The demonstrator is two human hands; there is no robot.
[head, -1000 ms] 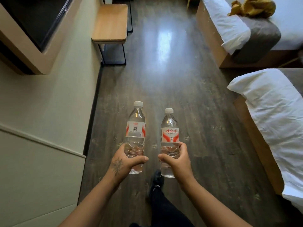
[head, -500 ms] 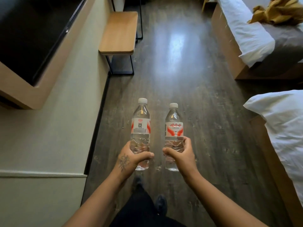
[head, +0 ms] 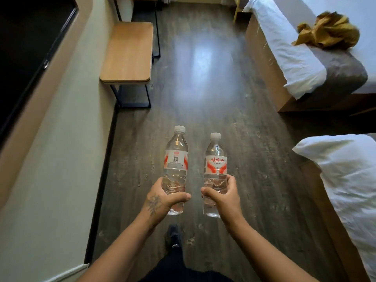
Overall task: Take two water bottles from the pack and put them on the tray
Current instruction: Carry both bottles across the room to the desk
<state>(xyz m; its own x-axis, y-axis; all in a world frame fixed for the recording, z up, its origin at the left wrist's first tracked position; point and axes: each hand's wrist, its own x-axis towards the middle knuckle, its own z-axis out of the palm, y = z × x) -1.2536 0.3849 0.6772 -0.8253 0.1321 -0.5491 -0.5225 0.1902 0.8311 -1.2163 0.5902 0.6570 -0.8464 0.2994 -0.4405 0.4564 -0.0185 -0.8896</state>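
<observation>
I hold two clear water bottles upright in front of me, above a dark wood floor. My left hand (head: 160, 200), with a tattoo on its back, grips the lower half of the left bottle (head: 176, 159), which has a white cap and a red-and-white label. My right hand (head: 222, 197) grips the lower half of the right bottle (head: 215, 159), which looks the same. The two bottles are a small gap apart. No pack and no tray are in view.
A wooden bench (head: 128, 53) on black legs stands against the left wall, ahead. A dark TV screen (head: 26, 47) hangs on that wall. Two beds with white sheets (head: 289, 51) (head: 350, 176) line the right side; a yellow cloth (head: 327, 31) lies on the far one. The floor aisle (head: 203, 88) runs between them.
I have walked forward along the aisle: the bench and the far bed are closer and lower in view. Both bottles stay gripped upright in the same way.
</observation>
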